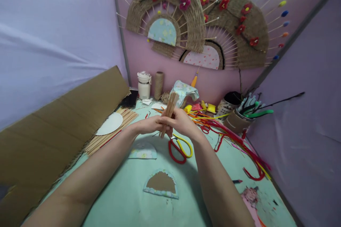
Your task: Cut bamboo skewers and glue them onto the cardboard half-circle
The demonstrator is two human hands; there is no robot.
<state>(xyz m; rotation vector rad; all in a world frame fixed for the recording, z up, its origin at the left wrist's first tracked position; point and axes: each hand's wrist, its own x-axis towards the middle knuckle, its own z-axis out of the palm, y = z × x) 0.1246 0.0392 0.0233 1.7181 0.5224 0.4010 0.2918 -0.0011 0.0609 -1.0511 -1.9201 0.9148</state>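
I have both hands at the centre of the frame, closed around an upright, slightly tilted bundle of thin sticks (171, 105). The right hand (180, 122) has its thumb laid across the front of the bundle, fingers clamped on it; the left hand (156, 124) grips it too, though I see its fingertips only in part. Just below, the red-and-yellow scissors (174, 137) lie on the pale green desk (128, 193). Lower in the centre I make out a half-round cardboard piece (161, 182) edged with patterned cloth, and above it to the left a second half-round piece (144, 153). At centre left, a white half-disc (111, 124) rests on loose sticks (93, 145) beside a large cardboard sheet (61, 113). Red fuzzy strands (234, 134) sprawl at centre right.
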